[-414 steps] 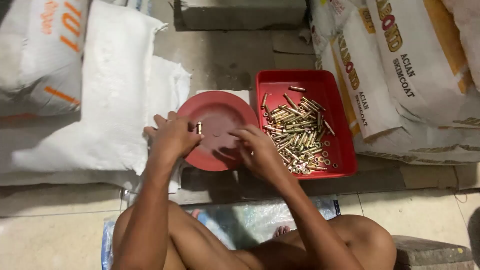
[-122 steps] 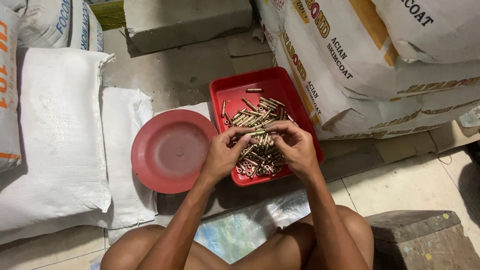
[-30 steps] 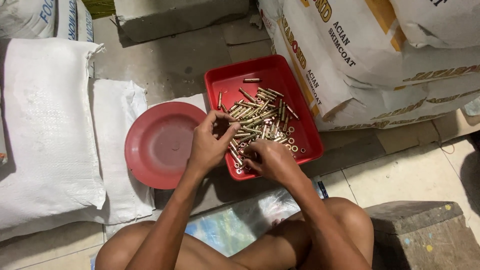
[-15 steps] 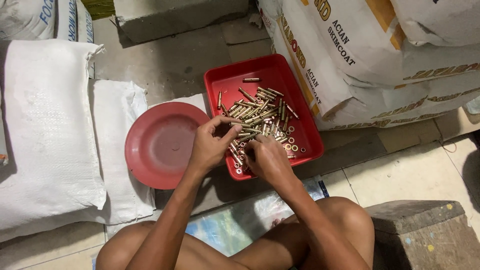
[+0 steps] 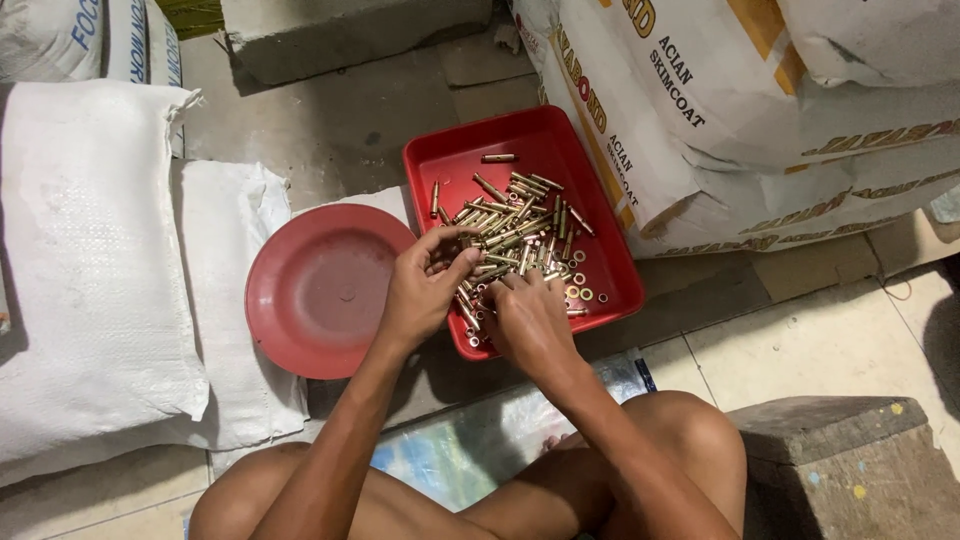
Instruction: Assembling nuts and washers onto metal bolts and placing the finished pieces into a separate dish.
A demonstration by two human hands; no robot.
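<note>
Left hand [image 5: 420,290]: at the near-left corner of the red tray [image 5: 455,165], fingers curled, pinching what looks like one of the brass pieces.
Right hand [image 5: 530,325]: at 4 o'clock from the left, fingers bent down into the pile; what they grasp I cannot tell.
Brass pieces [image 5: 520,235]: heaped mid-tray, small rings at 5 o'clock.
Red plate [image 5: 320,290]: at 9 o'clock, touching the tray.
Advice: probably pick singly from the heap's edge, low over the tray.
</note>
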